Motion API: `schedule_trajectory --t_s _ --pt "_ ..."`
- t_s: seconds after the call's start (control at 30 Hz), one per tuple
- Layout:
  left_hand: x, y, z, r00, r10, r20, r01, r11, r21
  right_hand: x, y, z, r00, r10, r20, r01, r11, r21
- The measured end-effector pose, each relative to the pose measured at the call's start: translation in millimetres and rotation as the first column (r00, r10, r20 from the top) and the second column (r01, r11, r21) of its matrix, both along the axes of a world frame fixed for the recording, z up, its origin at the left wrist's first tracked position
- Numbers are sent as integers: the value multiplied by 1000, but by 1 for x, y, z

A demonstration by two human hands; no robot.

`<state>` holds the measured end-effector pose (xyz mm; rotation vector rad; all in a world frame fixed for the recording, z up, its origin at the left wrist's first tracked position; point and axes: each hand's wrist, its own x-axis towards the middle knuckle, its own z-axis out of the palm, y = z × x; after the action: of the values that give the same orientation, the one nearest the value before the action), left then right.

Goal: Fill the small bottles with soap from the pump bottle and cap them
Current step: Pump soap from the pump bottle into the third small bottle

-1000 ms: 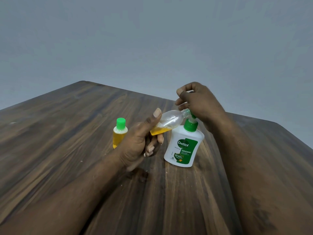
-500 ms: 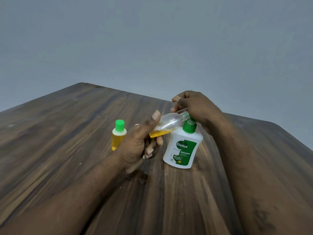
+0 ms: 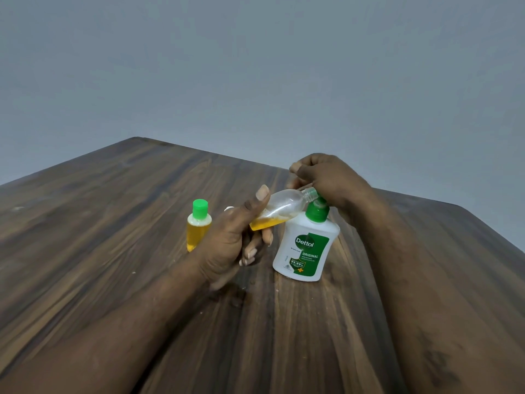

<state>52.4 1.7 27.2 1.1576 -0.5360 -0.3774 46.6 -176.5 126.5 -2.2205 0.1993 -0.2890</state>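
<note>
Plastic small bottle point(image 3: 284, 207) in left hand point(image 3: 227, 245), at pump point(image 3: 316, 214).

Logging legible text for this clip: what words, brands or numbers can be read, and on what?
"Dettol": pump bottle label.
"ORIGINAL": same label, below.
"99.99%": badge on that label, barely legible.
Remaining small print there: too blurred.
Capped small bottle, held small bottle: no text.

My left hand point(image 3: 227, 243) and right hand point(image 3: 329, 180) are bare, both arms uncovered, with a smudgy mark point(image 3: 434, 362) on the right forearm point(image 3: 412, 280).
</note>
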Motion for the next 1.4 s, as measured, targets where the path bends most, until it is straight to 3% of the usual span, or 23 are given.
schedule_trajectory --t_s 0.23,0.4,0.63,0.83,1.03,1.4 --pt "1 0 1 999 30 -20 -29 1000 10 -2 3 0 998 26 -64 -31 996 -80" --pt "4 1 -3 1000 -24 16 24 1000 -19 -4 -2 5 995 -5 103 2 999 34" --pt "3 0 -2 1000 -27 7 28 999 -25 -3 -4 11 944 -113 309 111 994 26" --pt "2 0 -2 1000 -14 9 14 1000 -6 0 -5 0 999 -8 40 7 1000 3" --pt "5 1 -4 1000 1 0 -1 1000 -8 4 -3 -2 999 0 -44 -5 995 -103" --pt "2 1 -3 999 -46 6 46 998 -40 -6 -4 11 954 -89 285 90 996 10"
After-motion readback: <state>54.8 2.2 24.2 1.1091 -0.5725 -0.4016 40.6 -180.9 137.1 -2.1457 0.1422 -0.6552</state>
